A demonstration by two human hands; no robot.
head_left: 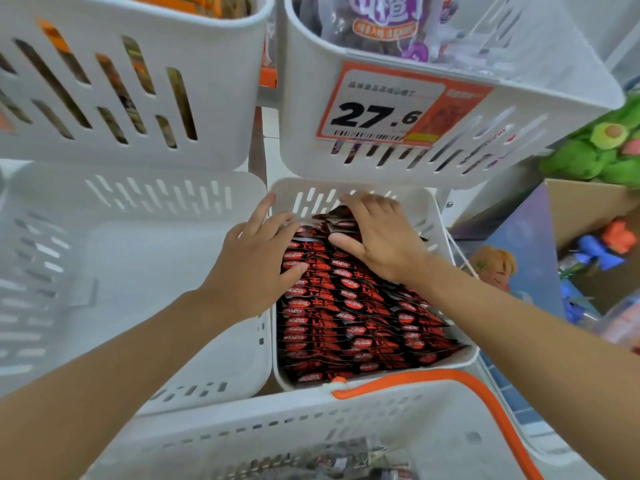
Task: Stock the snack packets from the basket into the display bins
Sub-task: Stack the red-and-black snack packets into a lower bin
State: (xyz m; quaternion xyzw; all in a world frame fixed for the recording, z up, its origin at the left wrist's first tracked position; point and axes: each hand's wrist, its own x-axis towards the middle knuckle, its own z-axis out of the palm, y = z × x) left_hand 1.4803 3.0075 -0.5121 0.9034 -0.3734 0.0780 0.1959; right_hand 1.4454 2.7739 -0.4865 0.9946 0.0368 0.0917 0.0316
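Red-on-black print covers the small glossy snack packets (346, 306) under our hands. Our left hand (258, 258) lies with its fingers stretched across the left rim and its thumb pressing the nearer rows. Our right hand (377, 237) lies flat, fingers extended, pushing down on a few loose ones that stand up at the back. Neither hand grasps anything; both are released and pressing. The packets fill the white slotted plastic display bin (287, 192) in tight overlapping rows, and at its front right corner they ride level with the rim or over it. Just in front sits the white slotted plastic basket with the orange handle (242, 427), with a few blurred packets in its bottom. A second white slotted bin (138, 271) stands just beside on the left, and above sits another bin carrying an orange price label (381, 109). We judge the display bin nearly full, so the danger is overfilling: pressing hard at the back may shove the rows forward and spill the front packets over the rim, or crease the loose ones.
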